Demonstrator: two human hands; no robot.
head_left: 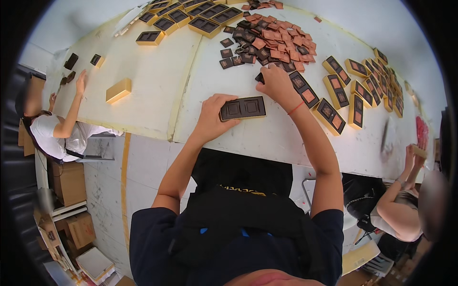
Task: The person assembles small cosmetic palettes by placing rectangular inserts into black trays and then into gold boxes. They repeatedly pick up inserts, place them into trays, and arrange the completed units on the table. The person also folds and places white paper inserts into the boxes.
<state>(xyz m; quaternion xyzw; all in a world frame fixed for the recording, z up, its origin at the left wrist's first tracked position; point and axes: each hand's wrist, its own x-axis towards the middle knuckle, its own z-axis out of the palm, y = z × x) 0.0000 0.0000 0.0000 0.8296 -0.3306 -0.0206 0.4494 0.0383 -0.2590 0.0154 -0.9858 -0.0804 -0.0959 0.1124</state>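
Observation:
My left hand (210, 118) grips the left end of a gold box (243, 108) with a black insert. Two square recesses show in the insert, side by side. Farther out and to the right, my right hand (278, 86) is closed in a pinch on a small dark square packet (259, 77), mostly hidden by the fingers. Just beyond that hand lies a heap of small square packets, some black (248, 37) and some copper-coloured (286, 40). Beside my right wrist stands a gold box (304, 89) holding one black and one copper packet.
Several filled gold boxes (330, 117) spread to the right. At the back left are several gold boxes (205, 26) with bare recesses. A closed gold box (119, 90) lies left on the white table (148, 66). Co-workers sit at the left (52, 128) and right (400, 209).

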